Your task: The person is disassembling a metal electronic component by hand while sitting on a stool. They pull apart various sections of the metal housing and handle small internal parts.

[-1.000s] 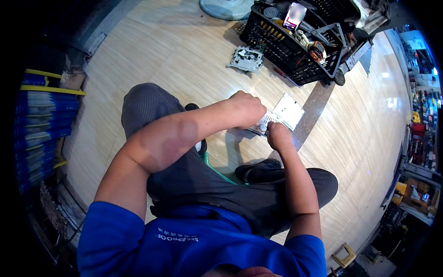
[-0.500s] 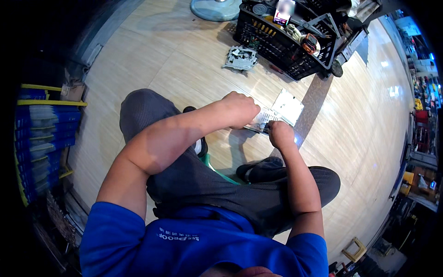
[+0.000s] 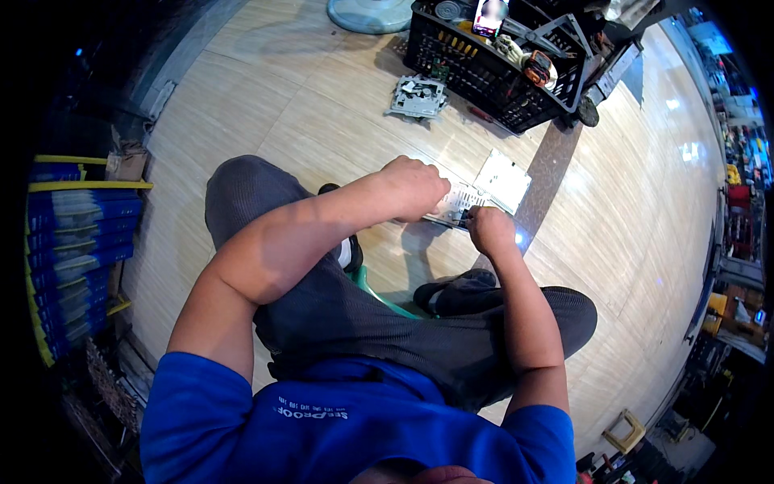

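Observation:
A pale metal casing with rows of slots [image 3: 468, 198] lies low in front of me, its left end under my left hand [image 3: 414, 189]. That hand is closed on the casing, knuckles up, its fingertips mostly hidden. At the casing's near right edge, my right hand [image 3: 492, 231] is closed in a pinch around a small dark tool [image 3: 467, 216]. Its thin tip rests against or just over the casing; its exact kind is too small to tell. A flat white metal plate [image 3: 502, 182] lies just beyond the casing, touching or overlapping its far edge.
A black plastic crate [image 3: 484, 85] full of tools and cables stands ahead, with a lit phone [image 3: 490, 18] on it. Left of it lie a stripped metal chassis [image 3: 417, 98] and a round pale-blue base [image 3: 379, 16]. Blue-and-yellow boxes [image 3: 81, 242] are stacked at left.
The whole view has shifted slightly. My right hand has turned a little at the casing's edge, with the dark tool still in it. My left hand keeps its hold.

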Demonstrator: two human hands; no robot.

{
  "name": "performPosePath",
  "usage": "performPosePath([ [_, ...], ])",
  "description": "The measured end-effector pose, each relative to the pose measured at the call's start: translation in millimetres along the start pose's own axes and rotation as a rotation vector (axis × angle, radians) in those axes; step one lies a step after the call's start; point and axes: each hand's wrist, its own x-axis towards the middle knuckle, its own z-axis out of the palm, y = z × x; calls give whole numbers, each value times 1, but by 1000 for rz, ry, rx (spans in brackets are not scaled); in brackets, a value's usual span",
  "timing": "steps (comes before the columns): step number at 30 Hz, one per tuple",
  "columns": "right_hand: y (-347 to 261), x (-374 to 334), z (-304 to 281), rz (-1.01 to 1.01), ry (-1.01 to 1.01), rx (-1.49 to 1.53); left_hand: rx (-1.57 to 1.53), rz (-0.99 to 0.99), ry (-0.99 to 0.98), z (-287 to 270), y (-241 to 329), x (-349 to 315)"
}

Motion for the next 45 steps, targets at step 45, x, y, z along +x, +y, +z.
performPosePath([
  [45,12,1,5,-58,88,60,-4,7,27,4,-2,1],
])
